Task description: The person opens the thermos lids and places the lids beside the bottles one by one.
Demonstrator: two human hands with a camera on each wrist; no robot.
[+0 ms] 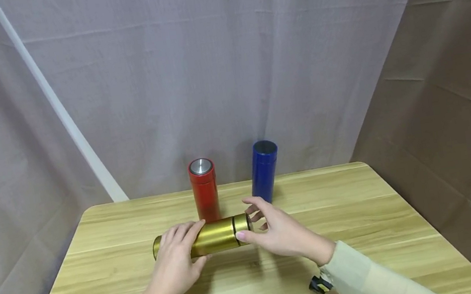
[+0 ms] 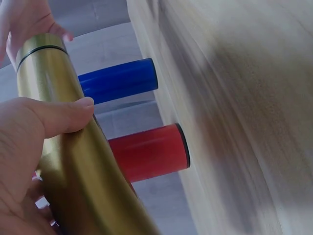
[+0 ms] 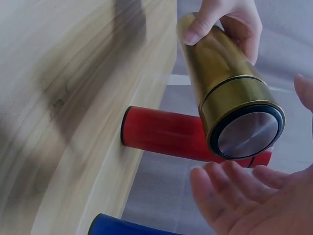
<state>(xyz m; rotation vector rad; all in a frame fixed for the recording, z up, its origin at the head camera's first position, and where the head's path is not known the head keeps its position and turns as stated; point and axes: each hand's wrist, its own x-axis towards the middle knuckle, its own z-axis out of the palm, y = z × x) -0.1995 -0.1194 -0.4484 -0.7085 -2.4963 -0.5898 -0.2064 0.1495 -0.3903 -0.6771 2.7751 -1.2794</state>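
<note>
My left hand (image 1: 174, 261) grips a gold thermos (image 1: 216, 236) round its body. The thermos lies sideways above the table, its lid end toward the right. In the right wrist view its lid (image 3: 247, 129) shows a round silver top with a dark ring. My right hand (image 1: 280, 228) is beside that lid, fingers spread and loosely bent. A gap shows between its fingertips (image 3: 234, 174) and the lid in the right wrist view. In the left wrist view, the left thumb (image 2: 68, 115) lies across the gold body.
A red thermos (image 1: 205, 194) with a silver-topped lid stands upright behind the gold one. To its right stands a blue thermos (image 1: 264, 170) with a dark top. Both are on the wooden table (image 1: 112, 265), near its far edge. Grey curtains (image 1: 215, 69) hang behind.
</note>
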